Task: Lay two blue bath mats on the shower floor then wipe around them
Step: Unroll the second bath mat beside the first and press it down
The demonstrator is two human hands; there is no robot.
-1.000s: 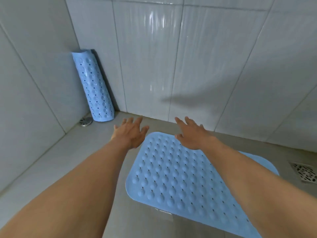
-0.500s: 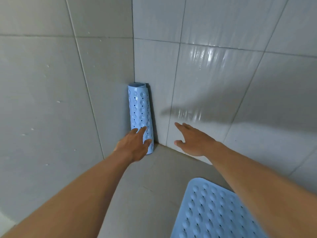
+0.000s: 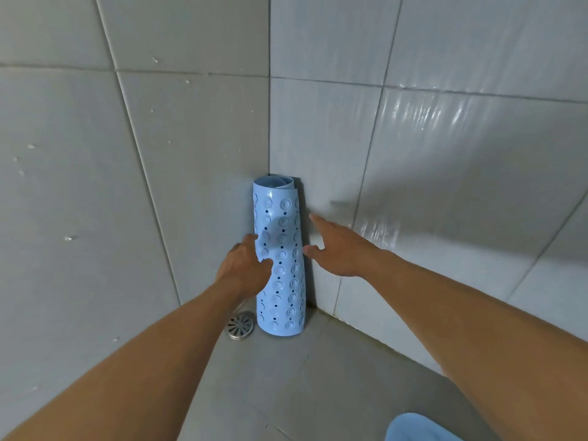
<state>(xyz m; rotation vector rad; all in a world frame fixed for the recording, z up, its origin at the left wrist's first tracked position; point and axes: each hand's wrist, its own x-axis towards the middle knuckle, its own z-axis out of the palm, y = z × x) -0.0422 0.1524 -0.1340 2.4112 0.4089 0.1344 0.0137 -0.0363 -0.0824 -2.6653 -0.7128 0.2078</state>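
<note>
On the far left, grey wall tiles [image 3: 79,186] carry a few water droplets, and nothing else stands there. Moving right, the left hand [image 3: 245,268] reaches into the corner and presses against the left flank of the rolled mat [image 3: 281,259], its thumb over the front at mid-height and the roll dented slightly beneath it; whether the fingers wrap round the back cannot be told, so this looks like a partial grip that has not clearly closed. Just below the wrist, a round metal drain [image 3: 239,326] sits on the shower floor [image 3: 286,383] beside the foot of the roll. The rolled mat stands upright in the corner where the two walls meet, suction cups and small holes facing outward. To its right, the right hand [image 3: 337,249] is spread wide with fingers extended, holding nothing, just beside the roll's right edge but apart from it. At the bottom right edge, a corner of the flat mat [image 3: 413,428] lies on the floor. The roll is probably light, soft rubbery material that flexes easily and may be slick if wet; holding it from both sides around the middle should keep it from uncoiling, and the suction cups could cling to the tile when it is laid.
</note>
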